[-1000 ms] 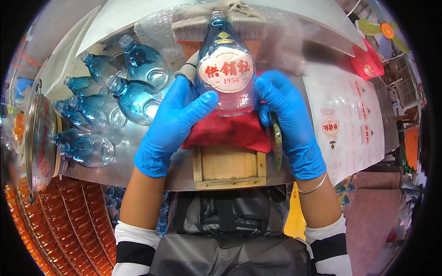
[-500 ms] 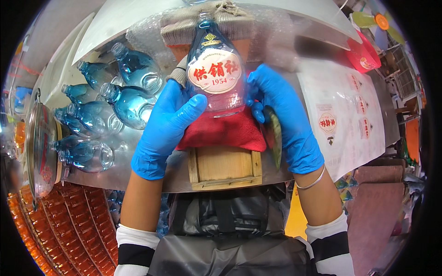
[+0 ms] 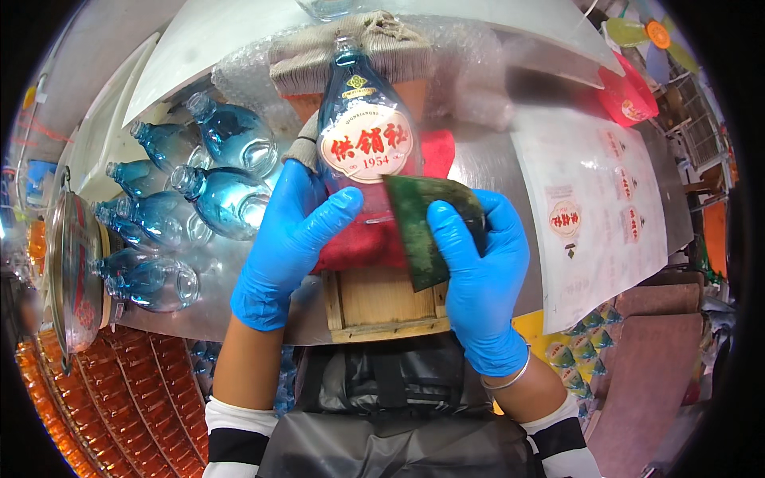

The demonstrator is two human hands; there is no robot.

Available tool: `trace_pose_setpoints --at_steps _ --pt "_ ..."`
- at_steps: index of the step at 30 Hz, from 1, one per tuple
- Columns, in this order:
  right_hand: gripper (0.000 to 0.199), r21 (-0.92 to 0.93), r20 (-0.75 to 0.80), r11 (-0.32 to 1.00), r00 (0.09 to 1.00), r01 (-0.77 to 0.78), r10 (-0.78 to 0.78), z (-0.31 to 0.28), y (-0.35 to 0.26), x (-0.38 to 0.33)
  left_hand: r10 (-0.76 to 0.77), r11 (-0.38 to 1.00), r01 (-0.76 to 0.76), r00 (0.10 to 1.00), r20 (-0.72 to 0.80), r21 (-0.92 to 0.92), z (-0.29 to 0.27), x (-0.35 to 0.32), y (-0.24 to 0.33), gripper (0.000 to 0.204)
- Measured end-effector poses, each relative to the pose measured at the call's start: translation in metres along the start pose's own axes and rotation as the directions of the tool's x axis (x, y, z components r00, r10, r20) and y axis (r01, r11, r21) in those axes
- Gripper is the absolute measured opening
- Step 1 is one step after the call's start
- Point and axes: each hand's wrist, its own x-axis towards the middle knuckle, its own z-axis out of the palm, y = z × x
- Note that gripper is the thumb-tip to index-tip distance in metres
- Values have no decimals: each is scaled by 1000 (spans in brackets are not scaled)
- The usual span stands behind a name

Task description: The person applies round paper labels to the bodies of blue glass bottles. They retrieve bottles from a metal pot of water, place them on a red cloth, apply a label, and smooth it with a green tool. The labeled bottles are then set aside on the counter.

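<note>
A blue-tinted clear glass bottle lies on its back, its neck away from me on a folded knit cloth. A cream label with red lettering sits on its front. My blue-gloved left hand grips the bottle's left side, the thumb by its base. A grey knit piece covers a fingertip of that hand. In my gloved right hand is a flat green scraper, pinched over the bottle's lower right; contact is hard to tell. Beneath lie a red cloth and a wooden box.
Several blue glass bottles lie on the metal table to the left, beside a round glass lid. At right is a white label sheet, with a red basin behind it. Orange-red containers stand at lower left.
My right hand has left the bottle's right side and come nearer, turning the green scraper flat across the bottle's lower right. My left hand keeps its hold.
</note>
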Motion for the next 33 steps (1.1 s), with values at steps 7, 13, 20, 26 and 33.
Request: trace_pose_setpoints --at_steps 7,13,20,26,33 --pt "19 -283 -77 915 944 289 -321 -8 5 0 30 999 -30 999 41 17 -4 -1 1 94" --pt "41 -527 677 48 453 848 -580 -3 -11 -6 57 998 -57 998 -20 15 1 -2 -9 106" --pt "44 -454 797 -197 297 869 -526 -10 -24 -1 281 855 -235 959 -32 462 -10 -1 -21 99" --pt "37 -436 713 49 378 899 -590 -16 -40 26 266 834 -216 963 -28 508 -21 -1 -22 99" --pt "35 -165 855 83 184 983 -484 -55 -32 72 193 876 -172 981 -1 451 -19 2 -19 101"
